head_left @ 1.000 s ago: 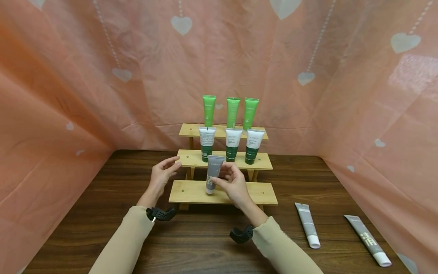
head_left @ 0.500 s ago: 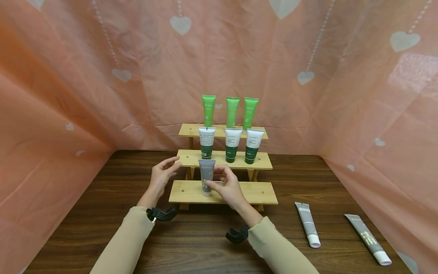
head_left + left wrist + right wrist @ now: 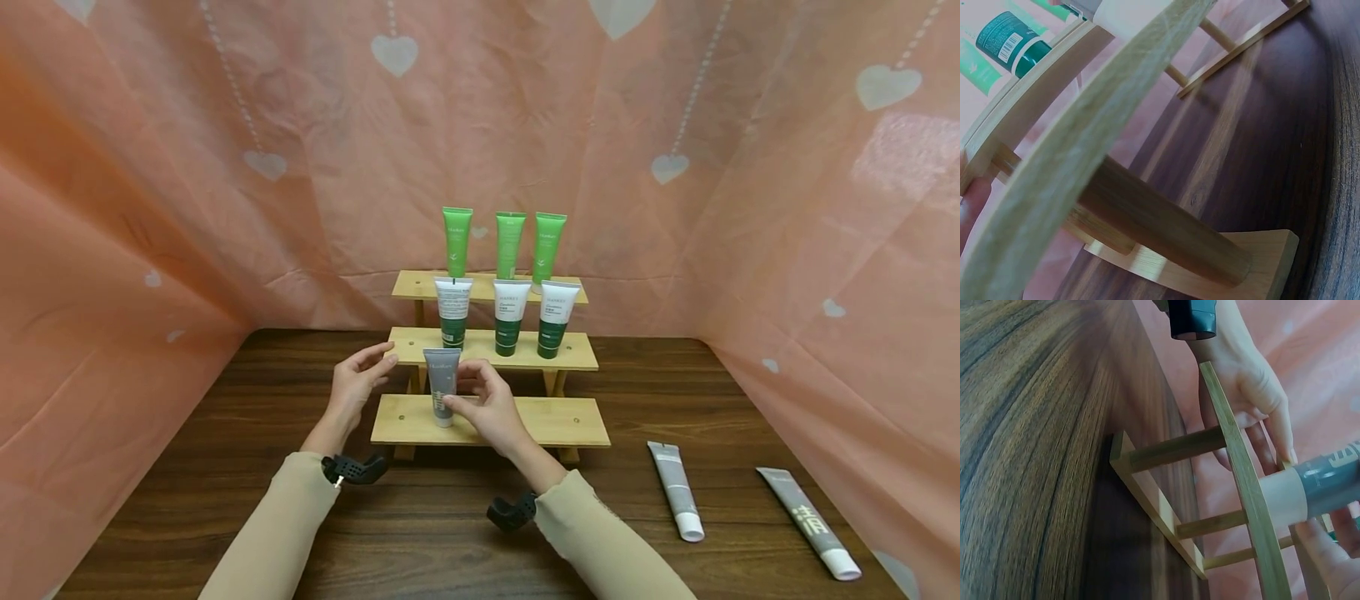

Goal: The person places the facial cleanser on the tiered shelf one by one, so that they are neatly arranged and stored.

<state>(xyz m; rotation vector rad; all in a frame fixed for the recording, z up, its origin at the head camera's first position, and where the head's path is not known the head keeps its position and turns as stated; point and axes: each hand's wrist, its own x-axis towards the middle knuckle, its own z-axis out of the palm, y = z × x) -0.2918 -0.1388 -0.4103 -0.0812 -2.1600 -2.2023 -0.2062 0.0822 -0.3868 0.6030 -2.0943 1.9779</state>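
Note:
In the head view my right hand (image 3: 491, 408) pinches a grey squeeze tube (image 3: 442, 383) with a white cap, held upright, cap down. In the right wrist view its white cap (image 3: 1285, 497) stands at the lowest shelf's surface. My left hand (image 3: 354, 387) grips the left end of the middle shelf of a three-step wooden display stand (image 3: 540, 421), thumb and fingers at the shelf's edge. Several white-and-green tubes (image 3: 510, 317) stand behind on the middle shelf. Bright green tubes (image 3: 457, 242) line the top one.
Two more grey tubes lie on the dark wooden table (image 3: 420, 533) at the right: one nearer (image 3: 677, 492), one farther out (image 3: 810, 521). A pink curtain (image 3: 322, 233) with hearts encloses the back and sides.
My right hand has carried the grey tube leftward along the lowest shelf, a little lower at first. The left hand has stayed at the middle shelf's end.

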